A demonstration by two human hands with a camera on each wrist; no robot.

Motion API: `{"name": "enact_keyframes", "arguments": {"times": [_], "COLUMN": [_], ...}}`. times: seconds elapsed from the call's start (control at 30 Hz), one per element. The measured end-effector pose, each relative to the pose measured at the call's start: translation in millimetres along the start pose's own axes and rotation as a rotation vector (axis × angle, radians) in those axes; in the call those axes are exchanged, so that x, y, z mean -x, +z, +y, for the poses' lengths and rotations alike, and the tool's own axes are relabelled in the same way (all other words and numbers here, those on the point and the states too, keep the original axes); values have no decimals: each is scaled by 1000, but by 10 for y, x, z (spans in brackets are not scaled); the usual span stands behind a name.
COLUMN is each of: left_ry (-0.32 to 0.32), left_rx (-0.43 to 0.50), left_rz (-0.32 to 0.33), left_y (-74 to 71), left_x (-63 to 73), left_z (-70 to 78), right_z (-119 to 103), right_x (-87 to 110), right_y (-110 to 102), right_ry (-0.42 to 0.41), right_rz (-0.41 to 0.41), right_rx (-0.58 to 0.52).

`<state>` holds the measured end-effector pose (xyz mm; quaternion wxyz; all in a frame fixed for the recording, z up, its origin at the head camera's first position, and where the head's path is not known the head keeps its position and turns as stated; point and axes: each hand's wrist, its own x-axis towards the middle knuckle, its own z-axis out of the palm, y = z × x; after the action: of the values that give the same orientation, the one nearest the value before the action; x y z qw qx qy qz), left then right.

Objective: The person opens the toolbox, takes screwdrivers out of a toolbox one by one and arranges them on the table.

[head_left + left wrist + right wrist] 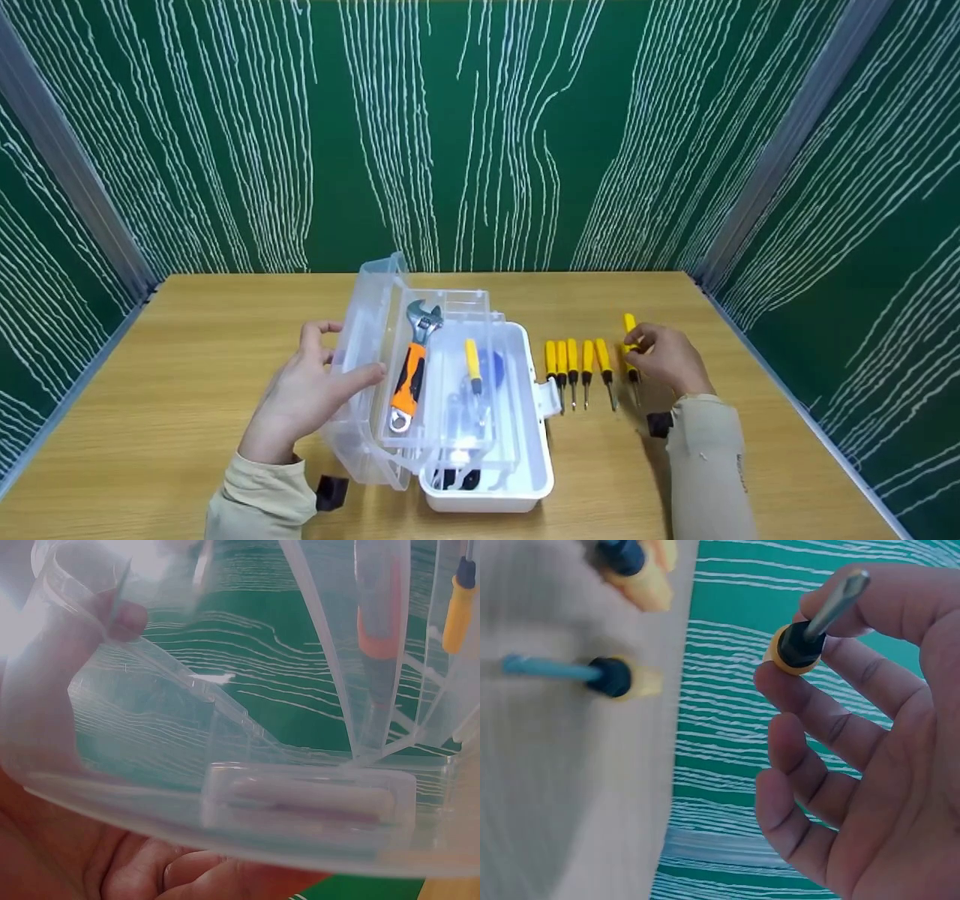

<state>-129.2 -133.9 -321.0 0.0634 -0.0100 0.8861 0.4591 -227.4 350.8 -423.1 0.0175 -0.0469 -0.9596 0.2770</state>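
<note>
My left hand grips the raised clear lid of a white toolbox, thumb over its edge. In the left wrist view the fingers show below and through the clear plastic. My right hand pinches a yellow-handled screwdriver between thumb and fingers. The right wrist view shows that screwdriver's black collar and metal shaft pointing towards the camera. Inside the clear tray parts lie an adjustable wrench with an orange and black handle and another yellow-handled screwdriver.
Several yellow screwdrivers lie in a row between the toolbox and my right hand, handles away from me. A white latch sticks out from the box's right side. Green walls with white wavy lines enclose the wooden table.
</note>
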Motion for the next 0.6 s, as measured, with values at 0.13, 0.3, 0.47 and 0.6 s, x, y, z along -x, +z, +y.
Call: {"name": "enact_keyframes", "arguments": {"times": [0.13,0.3,0.47,0.6], "left_ry": [-3,0,19,24], "left_rx": [-1,-4,-5,7], "left_rz": [0,1,9,10], "left_y": [-2,-5,-3,2], "left_x": [-3,-4,-1,-5], "left_z": [4,4,-5,-8], "right_z": [87,149,205,252], "right_x": [-19,-32,-36,-48], "right_y": [28,43,64,78], "right_ry": [50,127,167,156], "right_rz": [-27,-78,-101,-103], "right_rx": [0,-6,-6,11]}}
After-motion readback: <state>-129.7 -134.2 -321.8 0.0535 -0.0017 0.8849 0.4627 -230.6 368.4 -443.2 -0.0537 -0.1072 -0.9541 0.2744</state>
